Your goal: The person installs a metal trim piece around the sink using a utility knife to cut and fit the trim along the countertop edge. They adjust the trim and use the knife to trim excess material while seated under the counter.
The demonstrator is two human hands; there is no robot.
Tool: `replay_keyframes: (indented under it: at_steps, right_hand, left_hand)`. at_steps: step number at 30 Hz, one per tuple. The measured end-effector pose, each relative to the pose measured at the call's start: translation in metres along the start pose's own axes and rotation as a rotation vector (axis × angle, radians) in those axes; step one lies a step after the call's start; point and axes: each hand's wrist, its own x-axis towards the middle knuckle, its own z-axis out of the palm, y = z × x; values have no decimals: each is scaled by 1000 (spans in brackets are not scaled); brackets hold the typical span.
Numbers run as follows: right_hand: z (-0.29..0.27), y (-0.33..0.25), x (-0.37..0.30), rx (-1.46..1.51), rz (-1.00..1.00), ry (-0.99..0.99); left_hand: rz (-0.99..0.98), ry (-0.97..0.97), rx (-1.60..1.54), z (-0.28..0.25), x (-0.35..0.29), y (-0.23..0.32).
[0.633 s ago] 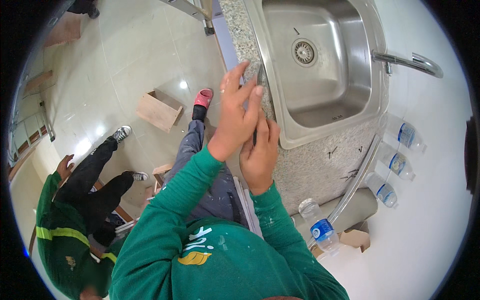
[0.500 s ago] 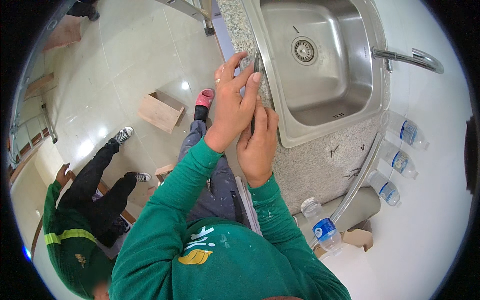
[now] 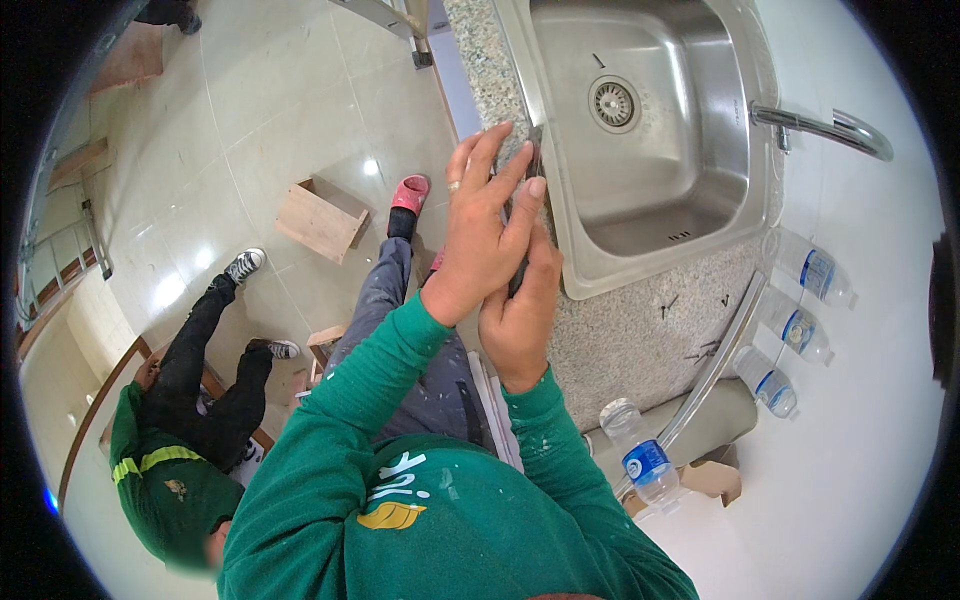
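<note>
My right hand (image 3: 522,325) is closed around the near end of a dark, narrow tool (image 3: 518,276), mostly hidden by my hands. My left hand (image 3: 480,225) lies across the tool farther along, its fingers stretched out and fingertips pressing near its far end. A thin, dark metal edge shows just past those fingertips, beside the rim of the steel sink (image 3: 567,225). Both hands are over the narrow granite strip of the countertop (image 3: 490,80), left of the sink. What kind of tool it is, I cannot tell.
A chrome faucet (image 3: 820,128) rises right of the sink. Dark screw-like bits (image 3: 707,352) lie on the granite. Several plastic bottles (image 3: 800,330) stand along the wall; another bottle (image 3: 650,465) is nearer. A wooden box (image 3: 318,222) sits on the floor, and a co-worker (image 3: 175,470) sits at left.
Both hands and the tool have slid a little nearer to me along the granite strip. The view has shifted slightly. The co-worker's arm has moved in toward their legs.
</note>
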Motion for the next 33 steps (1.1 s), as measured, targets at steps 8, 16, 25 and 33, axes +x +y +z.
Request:
replay_keyframes:
  at_steps: [8,16,25,33]
  right_hand:
    - [14,3,10,10,-61,43]
    - [7,-8,36,667,319,-32]
    - [3,-9,50,618,381,-50]
    - [9,-18,67,244,159,37]
  left_hand:
    - [22,0,41,-6,11,-3]
    - [-153,89,-104,-20,32,0]
    - [-269,229,-245,-14,47,-11]
    - [-462,245,-355,-11,62,-2]
